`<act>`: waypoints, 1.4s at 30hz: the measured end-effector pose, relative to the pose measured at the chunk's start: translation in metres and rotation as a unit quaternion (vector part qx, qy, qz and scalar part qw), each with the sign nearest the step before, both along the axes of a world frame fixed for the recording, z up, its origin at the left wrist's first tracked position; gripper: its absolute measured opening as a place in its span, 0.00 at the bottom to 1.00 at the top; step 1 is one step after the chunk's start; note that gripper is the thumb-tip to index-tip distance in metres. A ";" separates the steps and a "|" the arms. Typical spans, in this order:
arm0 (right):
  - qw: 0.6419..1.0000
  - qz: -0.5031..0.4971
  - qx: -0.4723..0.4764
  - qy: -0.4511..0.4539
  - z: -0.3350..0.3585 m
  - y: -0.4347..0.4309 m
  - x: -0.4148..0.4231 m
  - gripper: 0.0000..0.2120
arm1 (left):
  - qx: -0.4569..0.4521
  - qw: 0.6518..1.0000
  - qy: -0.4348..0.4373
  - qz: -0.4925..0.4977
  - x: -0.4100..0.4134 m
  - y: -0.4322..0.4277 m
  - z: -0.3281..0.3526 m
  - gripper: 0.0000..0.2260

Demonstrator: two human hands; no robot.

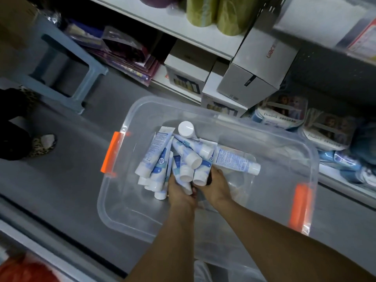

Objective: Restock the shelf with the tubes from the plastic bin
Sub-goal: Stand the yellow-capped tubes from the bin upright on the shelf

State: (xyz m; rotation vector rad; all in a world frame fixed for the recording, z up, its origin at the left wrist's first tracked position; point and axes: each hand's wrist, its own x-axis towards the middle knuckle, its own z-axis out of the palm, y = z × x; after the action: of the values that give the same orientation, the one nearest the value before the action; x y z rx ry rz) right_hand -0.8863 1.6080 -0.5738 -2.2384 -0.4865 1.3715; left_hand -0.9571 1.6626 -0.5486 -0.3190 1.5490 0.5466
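Head view: left grip (179, 190) and right grip (216, 188) both clamped round one bunch of tubes (184, 159), caps toward wrists, likely to lift many in one go. Bunch just ahead of both grips, low inside plastic bin (142, 100). One stray tube (234, 159) just right of right grip. Shelf (162, 27) well ahead.
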 end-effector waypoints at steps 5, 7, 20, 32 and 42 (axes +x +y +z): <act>0.995 -0.070 0.049 0.045 0.003 -0.006 0.009 0.22 | 0.042 0.998 -0.040 -0.009 0.002 0.002 0.005 0.12; 0.993 -0.078 0.070 0.052 0.007 -0.007 0.015 0.17 | 0.040 0.997 -0.060 -0.007 0.000 0.003 0.005 0.13; 0.980 -0.176 0.093 -0.004 0.079 -0.021 0.064 0.16 | 0.031 0.963 -0.081 -0.256 0.019 -0.018 0.068 0.13; 0.988 -0.100 0.032 -0.114 0.182 -0.048 0.086 0.14 | 0.099 0.907 -0.122 -0.390 0.013 -0.040 0.154 0.12; 0.951 -0.270 0.111 0.099 0.268 -0.069 0.088 0.10 | 0.192 0.891 -0.152 -0.383 -0.006 -0.033 0.249 0.08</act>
State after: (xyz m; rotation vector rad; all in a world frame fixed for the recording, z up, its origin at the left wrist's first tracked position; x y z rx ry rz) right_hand -0.7987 1.5393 -0.3057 -1.8368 0.0480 1.1617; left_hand -0.9630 1.6299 -0.3001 0.4870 1.1020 0.1490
